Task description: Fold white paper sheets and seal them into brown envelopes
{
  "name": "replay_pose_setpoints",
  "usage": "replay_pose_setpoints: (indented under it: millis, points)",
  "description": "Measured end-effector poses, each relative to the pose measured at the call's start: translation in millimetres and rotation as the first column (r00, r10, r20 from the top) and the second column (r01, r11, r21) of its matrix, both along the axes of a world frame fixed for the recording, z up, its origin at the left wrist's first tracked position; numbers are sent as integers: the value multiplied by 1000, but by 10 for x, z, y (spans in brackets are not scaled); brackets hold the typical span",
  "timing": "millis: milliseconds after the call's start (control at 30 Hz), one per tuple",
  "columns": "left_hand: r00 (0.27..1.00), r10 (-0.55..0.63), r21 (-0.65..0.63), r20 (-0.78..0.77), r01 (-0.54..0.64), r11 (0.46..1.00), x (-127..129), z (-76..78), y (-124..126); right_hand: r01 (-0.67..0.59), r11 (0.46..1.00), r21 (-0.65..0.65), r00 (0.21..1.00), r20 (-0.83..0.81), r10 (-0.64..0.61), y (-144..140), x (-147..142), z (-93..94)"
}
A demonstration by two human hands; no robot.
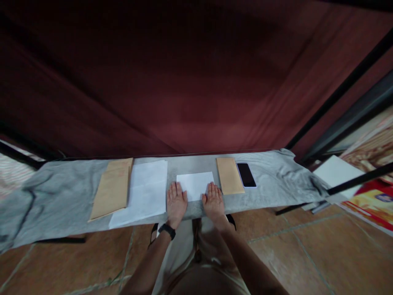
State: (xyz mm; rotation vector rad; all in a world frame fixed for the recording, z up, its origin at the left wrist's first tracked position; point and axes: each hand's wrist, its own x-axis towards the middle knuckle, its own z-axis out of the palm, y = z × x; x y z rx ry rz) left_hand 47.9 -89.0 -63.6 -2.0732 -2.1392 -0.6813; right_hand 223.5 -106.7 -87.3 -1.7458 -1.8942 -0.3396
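Note:
A white sheet of paper (195, 185), small and perhaps folded, lies flat on a grey cloth in front of me. My left hand (176, 203) rests palm down at its left edge, fingers stretched out. At the paper's lower right corner my right hand (214, 201) also lies flat with its fingers extended. Left of my left hand is a stack of larger white paper (147, 192), partly overlapped by brown envelopes (113, 186). Just right of my right hand lies another brown envelope (230, 176). Neither hand grips anything.
A phone (246, 175) with a dark screen lies beside the right-hand envelope. The grey cloth (273, 180) covers a long narrow surface, with a dark red curtain (190, 102) behind it. Black metal bars (340, 90) and a red and yellow box (373, 200) stand at the right.

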Motion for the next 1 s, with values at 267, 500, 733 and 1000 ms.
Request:
replay_pose_setpoints:
  millis: [267,500,733,1000]
  points:
    - [996,11,-139,-88,-24,990,113,54,-138,15,1000,-13,999,-50,-15,16,-2,-17]
    - [996,44,-159,-82,-57,986,145,51,-119,-1,999,44,1000,-28,3,-299,54,-78]
    - [996,38,-174,-85,-52,983,152,59,-118,-89,989,-118,995,-62,82,-341,-38,83]
    - [993,40,-180,-110,-59,982,138,76,-122,-219,941,-257,975,-31,218,-248,-218,121]
